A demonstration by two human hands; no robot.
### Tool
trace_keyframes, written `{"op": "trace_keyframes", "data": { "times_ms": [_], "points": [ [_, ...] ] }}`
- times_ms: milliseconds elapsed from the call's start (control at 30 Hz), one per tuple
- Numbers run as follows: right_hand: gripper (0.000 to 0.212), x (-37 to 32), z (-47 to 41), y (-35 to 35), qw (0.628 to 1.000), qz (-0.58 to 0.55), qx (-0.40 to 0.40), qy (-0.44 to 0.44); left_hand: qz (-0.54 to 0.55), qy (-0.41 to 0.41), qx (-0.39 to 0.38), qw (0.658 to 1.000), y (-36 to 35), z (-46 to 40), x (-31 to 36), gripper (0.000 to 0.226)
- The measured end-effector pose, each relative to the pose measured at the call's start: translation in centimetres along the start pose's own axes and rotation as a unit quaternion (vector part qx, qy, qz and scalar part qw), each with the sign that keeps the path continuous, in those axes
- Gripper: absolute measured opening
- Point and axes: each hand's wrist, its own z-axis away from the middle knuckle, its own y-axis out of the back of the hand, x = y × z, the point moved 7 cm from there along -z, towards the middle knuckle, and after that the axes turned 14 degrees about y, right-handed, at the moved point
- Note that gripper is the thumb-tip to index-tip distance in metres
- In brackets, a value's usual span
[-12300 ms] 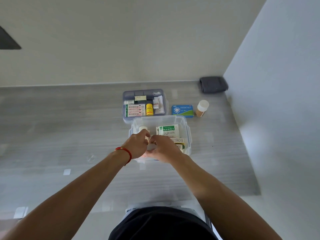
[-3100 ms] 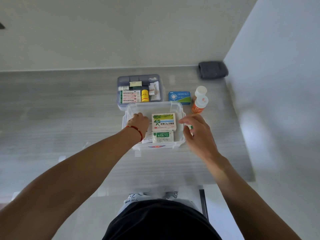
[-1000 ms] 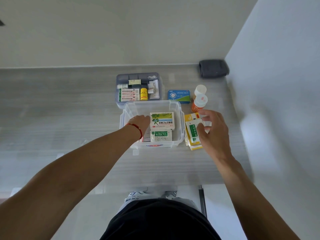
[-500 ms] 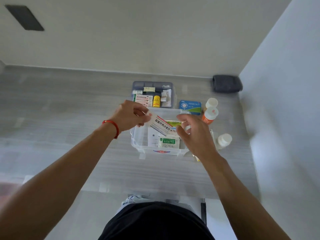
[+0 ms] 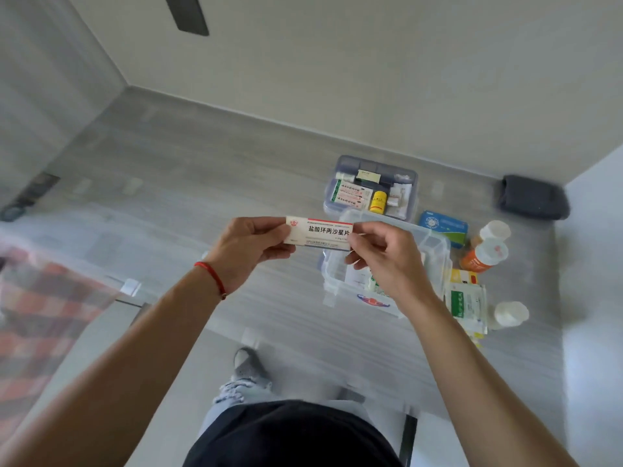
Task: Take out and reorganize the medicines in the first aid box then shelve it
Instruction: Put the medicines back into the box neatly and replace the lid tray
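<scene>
Both hands, left hand (image 5: pixel 247 246) and right hand (image 5: pixel 384 261), pinched the medicine box (image 5: pixel 320 233) by its ends; loosening either could drop it.

- Looks like a room in a home: a long grey wood-grain countertop (image 5: pixel 202 183) runs into a corner of plain off-white walls (image 5: pixel 371 69).
- On that countertop, household medicines: a clear plastic first aid box (image 5: pixel 435 244), and behind it a grey compartment tray (image 5: pixel 340 163) of small packets.
- Right of the box, an orange bottle with a white cap (image 5: pixel 483 256) and a blue-green carton (image 5: pixel 443 225).
- Far left of the countertop, a red-checked fabric (image 5: pixel 40 315), blurred.
- A folded dark grey cloth (image 5: pixel 532 197) sits in the corner.
</scene>
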Motion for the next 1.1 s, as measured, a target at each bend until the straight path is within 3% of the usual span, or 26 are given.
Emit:
{"op": "trace_keyframes", "data": {
  "times_ms": [200,400,633,900,967,1100],
  "points": [
    [0.009,-0.6,-3.0,-12.2,0.999,-0.026,-0.019,-0.041,-0.012,-0.015,0.074,0.997,12.3,-0.3,-0.6,0.029],
    [0.011,0.7,-6.1,-28.9,0.994,-0.002,-0.02,-0.106,-0.062,-0.039,0.183,0.98,29.3,-2.1,-0.7,0.012],
    [0.018,1.7,-10.1,-45.9,0.983,0.036,-0.019,-0.179,-0.114,0.018,0.238,0.964,46.0,-3.7,-3.0,0.024],
    [0.014,2.4,-14.1,-59.5,0.962,0.116,-0.095,-0.228,-0.169,0.027,0.34,0.925,58.9,-6.4,-1.6,0.026],
    [0.01,2.4,-15.1,-62.5,0.961,0.105,-0.111,-0.231,-0.187,0.028,0.348,0.918,61.5,-7.6,-0.8,0.033],
    [0.022,2.6,-17.6,-67.2,0.959,0.093,-0.139,-0.226,-0.221,0.039,0.333,0.916,65.8,-9.6,0.4,0.045]
  ]
}}
